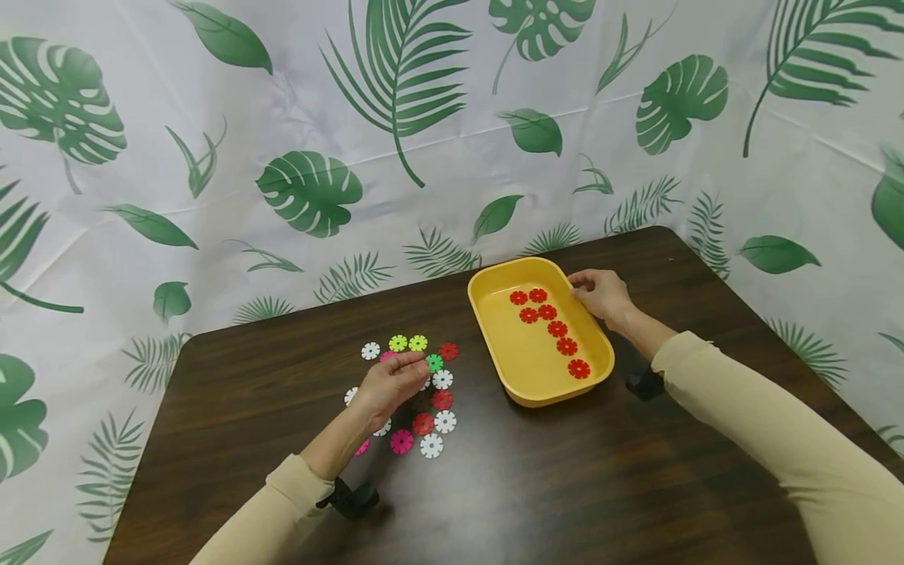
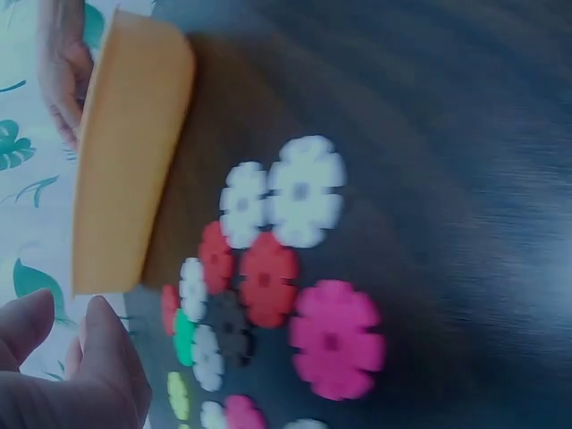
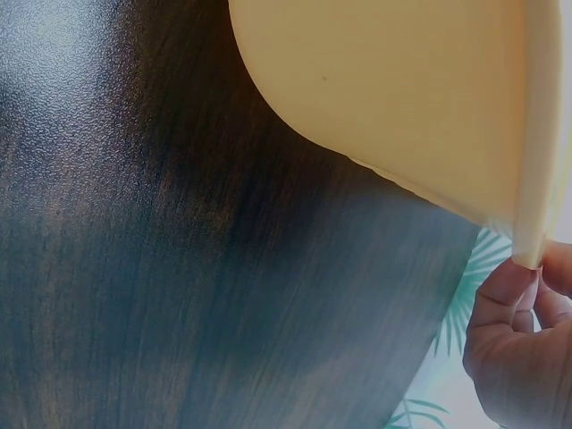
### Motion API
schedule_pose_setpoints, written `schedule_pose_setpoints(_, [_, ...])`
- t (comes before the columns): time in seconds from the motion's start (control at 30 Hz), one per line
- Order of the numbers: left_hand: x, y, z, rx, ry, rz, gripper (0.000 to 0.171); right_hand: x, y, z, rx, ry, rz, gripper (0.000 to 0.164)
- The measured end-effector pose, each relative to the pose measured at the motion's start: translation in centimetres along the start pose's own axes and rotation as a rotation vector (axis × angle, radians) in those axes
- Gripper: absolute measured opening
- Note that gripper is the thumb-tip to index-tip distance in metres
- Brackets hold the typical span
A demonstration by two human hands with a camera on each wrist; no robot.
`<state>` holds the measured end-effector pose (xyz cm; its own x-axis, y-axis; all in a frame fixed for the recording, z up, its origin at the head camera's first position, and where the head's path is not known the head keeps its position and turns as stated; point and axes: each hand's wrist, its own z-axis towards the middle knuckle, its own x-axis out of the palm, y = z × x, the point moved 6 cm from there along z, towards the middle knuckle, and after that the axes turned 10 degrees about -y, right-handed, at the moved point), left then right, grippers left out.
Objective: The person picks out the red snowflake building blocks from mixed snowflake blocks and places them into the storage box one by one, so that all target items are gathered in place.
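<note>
My right hand (image 1: 603, 297) pinches the right rim of a yellow plastic tray (image 1: 512, 353) between thumb and fingers; the right wrist view shows the fingers (image 3: 500, 308) at the tray's edge. Inside the tray lie several red notched discs (image 1: 557, 329), flower-shaped, in a bent row. My left hand (image 1: 384, 390) hovers over a loose group of similar discs on the table, partly hiding them. In the left wrist view its thumb and fingers stand apart with nothing between them. Nearest its fingertips is a green disc (image 1: 434, 362).
Around the left hand lie white (image 1: 431, 446), pink (image 1: 402, 442), red (image 1: 423, 424) and yellow-green discs (image 1: 398, 343), with a dark brown disc (image 2: 234, 329) among them. The dark wood table (image 1: 537, 486) meets a leaf-printed cloth (image 1: 424, 102) at the back.
</note>
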<state>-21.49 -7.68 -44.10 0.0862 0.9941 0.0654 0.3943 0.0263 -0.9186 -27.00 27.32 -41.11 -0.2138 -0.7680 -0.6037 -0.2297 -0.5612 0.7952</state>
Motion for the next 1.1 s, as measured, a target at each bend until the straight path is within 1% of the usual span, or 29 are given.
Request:
schedule_pose_setpoints(0.07, [-0.4, 0.6, -0.5, -0.003, -0.006, 0.020, 0.043, -0.1, 0.0, 0.0, 0.000, -0.003, 0.001, 0.032])
schedule_pose_setpoints(0.17, [-1.1, 1.5, -1.2, 0.005, -0.034, 0.065, 0.041, -0.2, 0.1, 0.0, -0.004, -0.007, 0.002, 0.032])
schedule_pose_setpoints(0.27, [-1.7, 2.1, -1.9, 0.034, -0.062, 0.134, 0.039, -0.2, 0.2, -0.1, -0.001, -0.006, 0.000, 0.032])
schedule_pose_setpoints(0.33, [-2.0, 2.4, -2.2, 0.049, -0.076, 0.160, 0.038, -0.2, 0.2, -0.1, 0.003, -0.003, 0.003, 0.032])
schedule_pose_setpoints(0.53, [-2.5, 3.1, -3.0, 0.098, -0.095, 0.256, 0.038, -0.1, 0.1, 0.0, 0.006, 0.000, -0.002, 0.031])
schedule_pose_setpoints(0.7, [-2.6, 3.3, -3.4, 0.154, -0.116, 0.338, 0.037, 0.0, 0.2, 0.0, 0.005, -0.002, 0.002, 0.031])
schedule_pose_setpoints(0.93, [-2.3, 3.4, -3.3, 0.218, -0.159, 0.482, 0.035, 0.0, 0.1, 0.1, -0.016, -0.002, -0.002, 0.031])
schedule_pose_setpoints(1.1, [-2.1, 3.2, -3.4, 0.326, -0.176, 0.571, 0.035, 0.0, 0.1, 0.1, -0.013, 0.001, 0.005, 0.032])
